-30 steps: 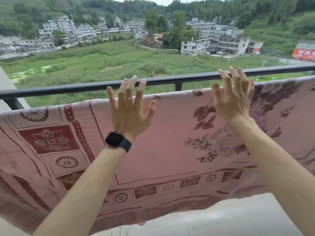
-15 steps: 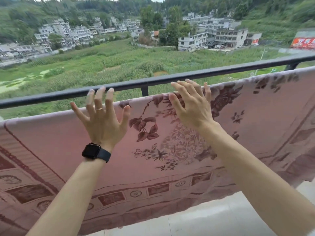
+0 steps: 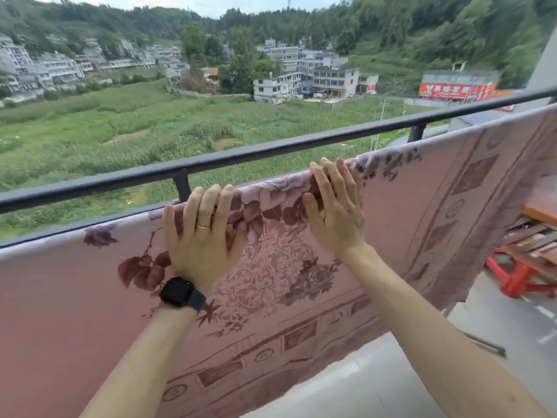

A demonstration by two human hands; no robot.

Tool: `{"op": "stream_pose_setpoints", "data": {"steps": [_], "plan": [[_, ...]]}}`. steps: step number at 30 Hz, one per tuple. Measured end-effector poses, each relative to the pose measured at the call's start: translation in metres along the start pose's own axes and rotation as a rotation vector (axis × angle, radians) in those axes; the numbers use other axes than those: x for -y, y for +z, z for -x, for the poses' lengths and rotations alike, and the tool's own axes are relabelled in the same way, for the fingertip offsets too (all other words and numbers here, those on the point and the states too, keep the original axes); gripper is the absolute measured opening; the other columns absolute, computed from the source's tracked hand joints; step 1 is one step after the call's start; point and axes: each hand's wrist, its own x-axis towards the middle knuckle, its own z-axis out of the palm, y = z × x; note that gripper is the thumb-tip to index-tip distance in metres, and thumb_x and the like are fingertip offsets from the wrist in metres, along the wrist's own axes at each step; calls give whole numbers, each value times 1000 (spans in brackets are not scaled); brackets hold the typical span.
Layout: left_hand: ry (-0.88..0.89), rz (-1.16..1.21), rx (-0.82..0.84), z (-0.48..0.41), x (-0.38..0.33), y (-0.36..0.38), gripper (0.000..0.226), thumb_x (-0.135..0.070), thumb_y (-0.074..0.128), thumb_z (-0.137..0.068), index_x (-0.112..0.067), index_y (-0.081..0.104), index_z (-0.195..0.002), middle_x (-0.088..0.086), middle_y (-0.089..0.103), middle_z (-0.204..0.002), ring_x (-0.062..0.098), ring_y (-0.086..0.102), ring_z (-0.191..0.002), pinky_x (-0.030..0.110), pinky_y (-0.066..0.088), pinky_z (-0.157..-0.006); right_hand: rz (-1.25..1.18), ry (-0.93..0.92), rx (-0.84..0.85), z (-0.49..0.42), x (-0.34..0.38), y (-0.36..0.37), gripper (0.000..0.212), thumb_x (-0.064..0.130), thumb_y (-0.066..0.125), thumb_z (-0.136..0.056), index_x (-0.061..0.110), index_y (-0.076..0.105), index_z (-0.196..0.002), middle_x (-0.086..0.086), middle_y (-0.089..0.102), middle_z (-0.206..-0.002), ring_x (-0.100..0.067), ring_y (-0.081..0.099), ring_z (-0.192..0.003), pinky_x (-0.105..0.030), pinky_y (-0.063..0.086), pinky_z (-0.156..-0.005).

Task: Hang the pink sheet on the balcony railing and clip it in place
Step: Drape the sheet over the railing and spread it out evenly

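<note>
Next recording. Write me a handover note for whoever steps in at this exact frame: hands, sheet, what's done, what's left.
Hands: left hand open, fingers flat on the top fold of the pink sheet; right hand open, pressing the same fold beside it.
Sheet: draped over the bar just below the dark top rail, hanging down on the balcony side.
Done: sheet hung.
Left: clip it; no clips in view.

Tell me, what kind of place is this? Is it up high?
Probably a balcony high on a building. A dark railing runs across with a pink sheet draped just below it, and beyond lie green fields and houses seen from above.
</note>
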Motion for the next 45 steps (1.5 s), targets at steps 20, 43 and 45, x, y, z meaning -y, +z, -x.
{"op": "stream_pose_setpoints", "data": {"steps": [20,43,45], "plan": [[-163,-100,205,-55,-162,17,63,-50,45,-92,-13,43,-143,10,49,-141,33,37,-139,62,17,-115,-74,-83,204,-43,-188,-47,53,54,27,-101,34,40,-148,5,38,-155,-18,22,-149,-57,-3,-120],[-161,-41,242,-74,-204,25,57,-47,48,-94,-17,47,-143,9,52,-138,33,41,-136,56,14,-119,-57,82,197,-62,-300,-61,49,55,26,-99,25,47,-133,-6,38,-145,-25,18,-147,-62,12,-118],[-165,-20,276,-74,-206,21,61,-46,51,-93,-18,41,-147,9,45,-146,33,34,-141,58,12,-119,-83,117,186,-57,-287,-64,51,53,26,-100,27,43,-141,-5,32,-155,-25,12,-151,-60,5,-120]]}}
